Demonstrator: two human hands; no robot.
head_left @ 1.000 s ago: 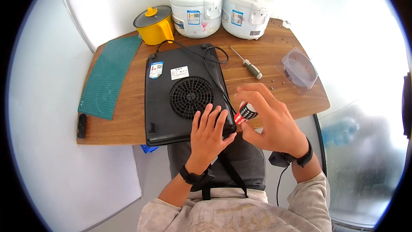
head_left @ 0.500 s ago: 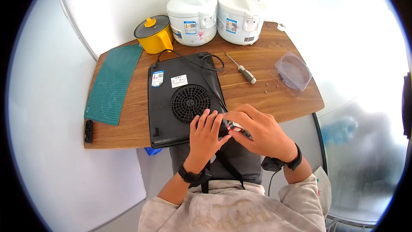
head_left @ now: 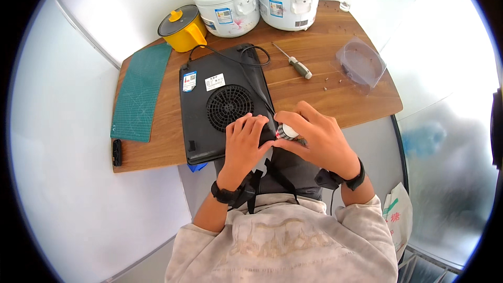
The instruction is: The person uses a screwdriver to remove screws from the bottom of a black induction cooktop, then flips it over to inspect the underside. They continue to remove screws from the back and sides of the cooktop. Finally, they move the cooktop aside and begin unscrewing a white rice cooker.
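The black flat appliance [head_left: 197, 120] lies with its fan grille [head_left: 229, 107] facing up, cable [head_left: 254, 84] across it. My left hand [head_left: 242, 147] rests on its lower right corner, fingers slightly bent and apart, thumb stretched rightward. My right hand [head_left: 319, 144] grips a small round object [head_left: 286, 131], white, black-checked and red, at that corner, close to my left thumb. Its lower part is hidden. A screwdriver [head_left: 299, 67] with an olive and white handle lies to the right of the appliance, near several small screws [head_left: 326, 88].
Two white rice cookers [head_left: 285, 13] and a yellow pot [head_left: 181, 39] stand at the back. A green mat [head_left: 136, 97] and small black object [head_left: 117, 152] lie left, a clear plastic tray [head_left: 361, 63] right. A white bag [head_left: 396, 222] is below the table at right.
My right hand has moved left and down onto the appliance's corner with the small object. My left hand has shifted slightly. The whole view has shifted with the head.
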